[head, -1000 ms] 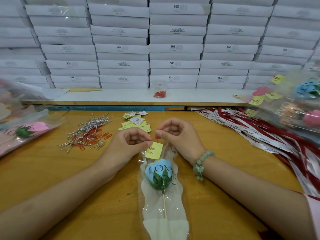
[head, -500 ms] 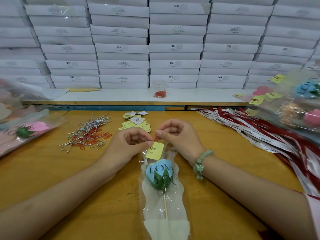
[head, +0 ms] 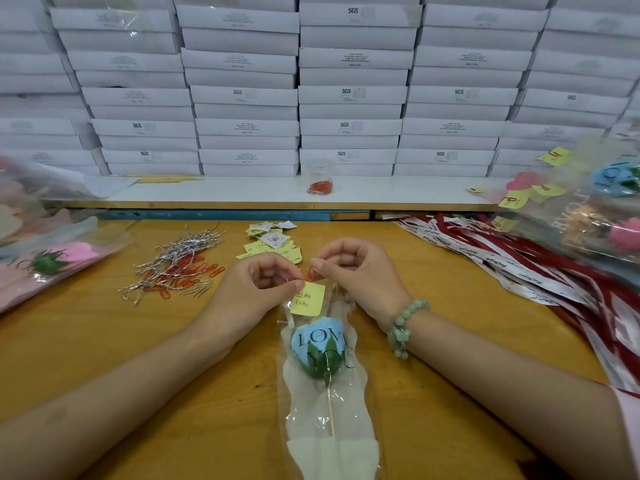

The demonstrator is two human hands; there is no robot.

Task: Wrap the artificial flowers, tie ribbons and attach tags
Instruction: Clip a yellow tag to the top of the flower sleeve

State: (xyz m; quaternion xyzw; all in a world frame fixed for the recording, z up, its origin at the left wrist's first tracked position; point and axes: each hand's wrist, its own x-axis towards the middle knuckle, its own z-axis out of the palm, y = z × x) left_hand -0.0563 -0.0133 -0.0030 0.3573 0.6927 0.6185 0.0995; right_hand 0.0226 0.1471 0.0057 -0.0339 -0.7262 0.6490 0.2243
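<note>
A blue artificial flower (head: 318, 348) with green leaves lies in a clear sleeve printed "LOVE YOU", stem towards me, on the wooden table (head: 104, 341). At the sleeve's top sits a yellow tag (head: 308, 299) with handwriting. My left hand (head: 256, 289) pinches the tag's upper corner against the sleeve. My right hand (head: 356, 271) pinches a red paper clip (head: 312, 273) at the tag's top edge.
Silver twist ties and red paper clips (head: 176, 268) lie left of centre, loose yellow tags (head: 273, 245) behind my hands. Red and white ribbons (head: 519, 268) spread at right. Wrapped flowers lie far left (head: 52, 261) and far right (head: 609, 209). White boxes (head: 349, 95) are stacked behind.
Hardly anything has moved; both hands stay at the tag, and the paper clip sits slightly further over the tag's edge.
</note>
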